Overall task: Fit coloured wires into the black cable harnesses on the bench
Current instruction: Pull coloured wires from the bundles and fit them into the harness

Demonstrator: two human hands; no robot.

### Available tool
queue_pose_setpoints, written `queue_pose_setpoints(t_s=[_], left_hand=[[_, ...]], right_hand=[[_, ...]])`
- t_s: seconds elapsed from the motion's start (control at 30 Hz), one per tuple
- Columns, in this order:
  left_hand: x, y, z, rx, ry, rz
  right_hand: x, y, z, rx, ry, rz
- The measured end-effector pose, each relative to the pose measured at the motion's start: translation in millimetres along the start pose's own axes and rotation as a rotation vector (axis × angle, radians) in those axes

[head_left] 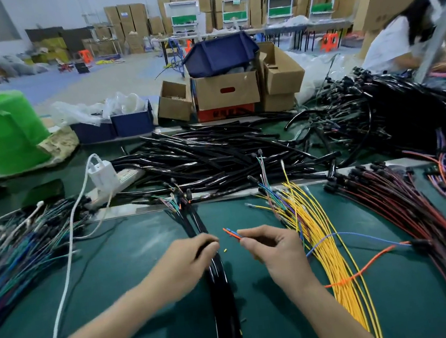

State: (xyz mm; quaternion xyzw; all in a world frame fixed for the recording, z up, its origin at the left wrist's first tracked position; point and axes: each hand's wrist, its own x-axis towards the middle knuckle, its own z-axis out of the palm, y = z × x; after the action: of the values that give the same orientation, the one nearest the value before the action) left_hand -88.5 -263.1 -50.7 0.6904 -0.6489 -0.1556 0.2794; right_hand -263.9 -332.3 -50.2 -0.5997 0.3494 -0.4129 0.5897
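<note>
My left hand (193, 258) grips a bundle of black cable harnesses (220, 288) that runs down the green bench toward me. My right hand (269, 247) pinches the ends of an orange wire and a blue wire (232, 233), their tips pointing left toward the harness. The orange wire (366, 266) and blue wire (362, 235) trail off to the right across a fan of yellow wires (327, 240). A tiny yellow piece (225, 250) lies on the mat between my hands.
A heap of black tubes (214, 153) fills the middle of the bench. Red-and-black wire bundles (403, 203) lie right, green-blue ones (17, 248) left. A white cable (68, 258) and power strip (112, 181) sit left. Cardboard boxes (225, 90) stand behind; a person (401, 37) works far right.
</note>
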Motion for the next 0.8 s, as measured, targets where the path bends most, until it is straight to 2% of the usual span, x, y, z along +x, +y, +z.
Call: queue_pose_setpoints(t_s=[0.17,0.43,0.63,0.8], left_hand=[[-12.7,-2.7,11.2,-0.105,-0.032,0.047],[-20.4,7.7,17.7,-0.201,0.155,0.116],[-25.3,8.6,18.2,-0.215,0.149,0.108],[-26.2,11.8,16.9,-0.197,0.146,0.113]], right_hand=[[-2.3,0.0,0.8,-0.048,-0.112,0.05],[-5.2,-4.8,0.2,-0.052,-0.177,0.065],[-6.4,-10.9,-2.1,-0.017,-0.284,0.054],[-4.8,-9.7,-6.6,-0.055,-0.282,0.105]])
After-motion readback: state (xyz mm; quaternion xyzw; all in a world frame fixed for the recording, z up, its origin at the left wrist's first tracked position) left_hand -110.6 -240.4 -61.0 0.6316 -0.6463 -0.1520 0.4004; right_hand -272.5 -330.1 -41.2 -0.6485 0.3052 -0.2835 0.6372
